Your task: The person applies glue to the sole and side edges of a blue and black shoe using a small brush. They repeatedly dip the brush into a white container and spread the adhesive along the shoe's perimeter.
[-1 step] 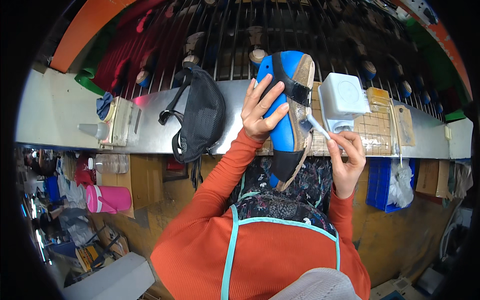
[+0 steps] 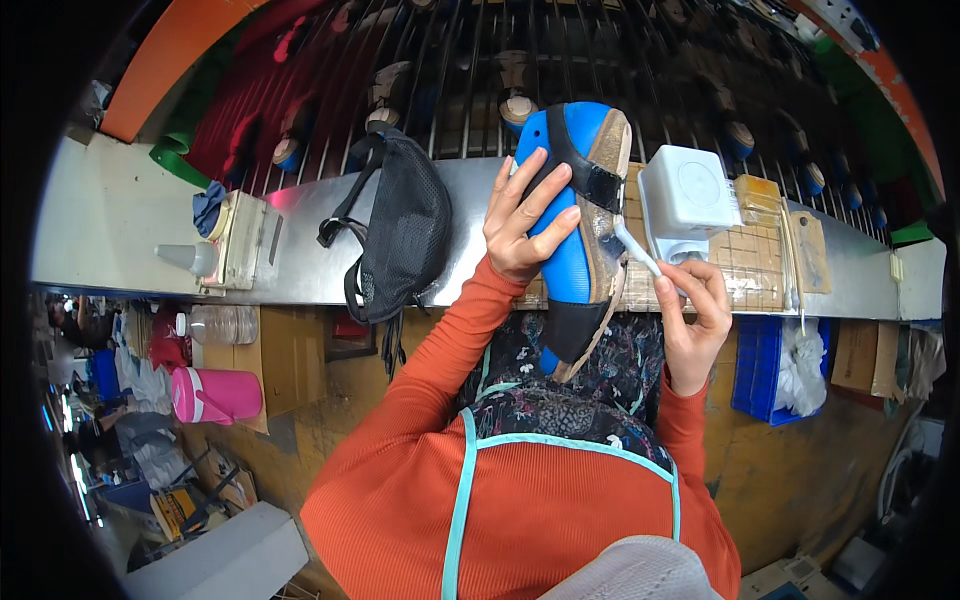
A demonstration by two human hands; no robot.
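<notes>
My left hand (image 2: 527,218) wraps round a blue shoe last (image 2: 582,125) that carries a sandal upper with black straps (image 2: 600,188). The last is turned on its side, its brownish underside (image 2: 606,250) facing right, above the bench edge. Between thumb and fingers, my right hand (image 2: 697,315) pinches a slim white brush-like stick (image 2: 638,250). Its far end meets the edge of the underside near a dark patch, midway along; whether it has bristles is too small to tell. Just beyond my right hand stands a white square container (image 2: 685,190).
A black mesh bag (image 2: 405,225) lies on the metal bench (image 2: 310,222) to the left. Beyond is a rack of rods (image 2: 460,90) bearing several lasts. A yellowish block (image 2: 757,198) sits right of the container. Below hang a blue bin (image 2: 757,370) and a pink jug (image 2: 225,396).
The stick's far end has shifted very slightly along the underside's edge. Both hands keep their grip and place.
</notes>
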